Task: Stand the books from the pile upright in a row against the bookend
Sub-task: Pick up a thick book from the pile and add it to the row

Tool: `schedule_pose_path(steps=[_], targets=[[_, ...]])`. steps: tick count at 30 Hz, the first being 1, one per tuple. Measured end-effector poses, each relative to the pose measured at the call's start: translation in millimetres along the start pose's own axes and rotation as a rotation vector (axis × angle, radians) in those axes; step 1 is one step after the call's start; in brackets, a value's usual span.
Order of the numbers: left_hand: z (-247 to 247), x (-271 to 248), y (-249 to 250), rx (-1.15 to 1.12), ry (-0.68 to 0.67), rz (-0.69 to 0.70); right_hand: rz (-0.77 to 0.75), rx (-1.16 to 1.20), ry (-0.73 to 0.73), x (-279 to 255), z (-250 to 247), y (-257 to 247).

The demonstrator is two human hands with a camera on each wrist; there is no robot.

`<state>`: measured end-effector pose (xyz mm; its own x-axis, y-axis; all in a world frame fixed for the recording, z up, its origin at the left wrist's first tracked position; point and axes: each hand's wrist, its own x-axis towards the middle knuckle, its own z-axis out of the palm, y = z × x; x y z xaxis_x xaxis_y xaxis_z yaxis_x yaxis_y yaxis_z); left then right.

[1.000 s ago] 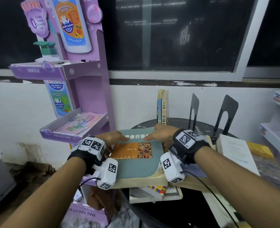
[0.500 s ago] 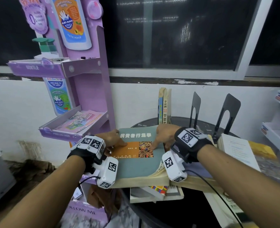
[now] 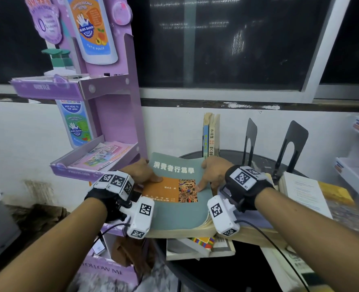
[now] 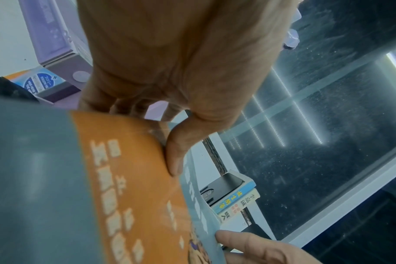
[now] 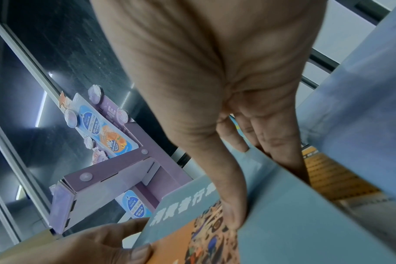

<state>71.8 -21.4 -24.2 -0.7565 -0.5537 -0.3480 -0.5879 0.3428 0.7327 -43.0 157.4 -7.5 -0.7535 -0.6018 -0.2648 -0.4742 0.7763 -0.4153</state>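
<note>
A grey-green book (image 3: 178, 216) with an orange panel lies on top of the pile (image 3: 199, 247) at the table's near edge. My left hand (image 3: 147, 175) grips its left edge and my right hand (image 3: 210, 178) its right edge. Both thumbs are on the cover and the fingers are underneath. The wrist views show the left thumb (image 4: 174, 157) and the right thumb (image 5: 233, 210) pressed on the cover (image 4: 124, 178). Two thin books (image 3: 211, 135) stand upright at the back. To their right stand two black bookends (image 3: 250, 140).
A purple cardboard display stand (image 3: 115, 114) rises close on the left. The round black table (image 3: 227, 153) sits against the white wall under a dark window. An open white-paged book (image 3: 305, 192) and yellow items lie at the right, and white shelves stand beyond.
Both hands slid from the book's far edge to its two sides, with thumbs now on the cover. The title, covered before, now shows in full.
</note>
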Motion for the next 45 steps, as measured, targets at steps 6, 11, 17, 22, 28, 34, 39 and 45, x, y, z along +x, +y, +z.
schedule_pose_path(steps=[6, 11, 17, 22, 28, 34, 39, 45], targets=[[-13, -2, -1, -0.174, 0.026, 0.05, -0.011, 0.043, 0.109, -6, -6, -6], [-24, -10, 8, -0.283, 0.06, 0.152, -0.063, 0.161, 0.225, -8, -10, -6], [-30, -24, 20, -0.475, 0.12, 0.259, -0.189, 0.403, 0.412, -12, -17, -7], [-28, -35, 26, -0.628, 0.17, 0.412, -0.306, 0.479, 0.573, -21, -25, -8], [-22, -35, 25, -0.684, 0.205, 0.576, -0.392, 0.463, 0.712, -21, -31, -8], [-16, -35, 10, -0.581, 0.143, 0.65, -0.43, 0.466, 0.723, -18, -18, 4], [-18, -36, 13, -0.533, 0.073, 0.697, -0.443, 0.392, 0.723, -11, -18, 1], [-16, -37, 19, -0.743, 0.066, 0.662, -0.434, 0.356, 0.716, -15, -14, -7]])
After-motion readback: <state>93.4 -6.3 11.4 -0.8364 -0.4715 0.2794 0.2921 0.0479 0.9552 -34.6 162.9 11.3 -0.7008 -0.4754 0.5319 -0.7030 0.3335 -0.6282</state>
